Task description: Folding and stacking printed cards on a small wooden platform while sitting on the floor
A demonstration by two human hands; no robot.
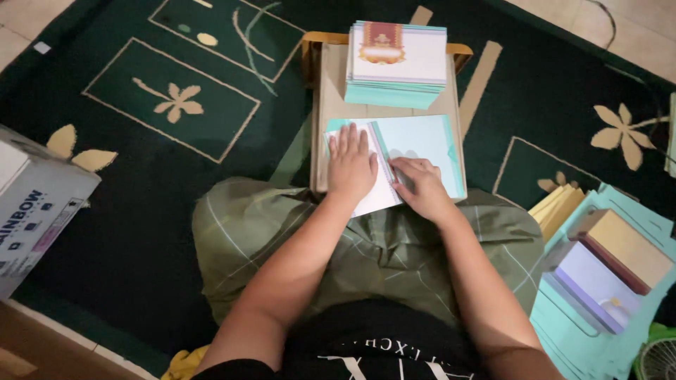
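- Carpet (pixel 141 232), dark green with cream flower motifs, covers the floor you sit on; pale tile shows at the corners.
- Cardboard box (pixel 32 204) sits at your left edge, well apart from the work.
- Loose teal folders and card piles (pixel 605 274) lie spread to your right, beside your knee.
- Small wooden table (pixel 331 91) stands in front of your lap; a stack of printed cards (pixel 398 63) rests at its far end.
- Open teal card (pixel 422 144) lies on the near end of the table, its white left flap overhanging toward you.
- Left hand (pixel 351 165): flat on the white flap, palm down, fingers straight and close together, pressing it down.
- Right hand (pixel 420 184): fingers curled, tips pressed on the card just right of the centre fold; whether they pinch anything, you cannot tell.
- Risk, judged: the fold could set crooked if the left palm slips on the overhanging flap, since that part has no table beneath it.
- Risk, judged: a hard push away from you could nudge the card into the stack behind.
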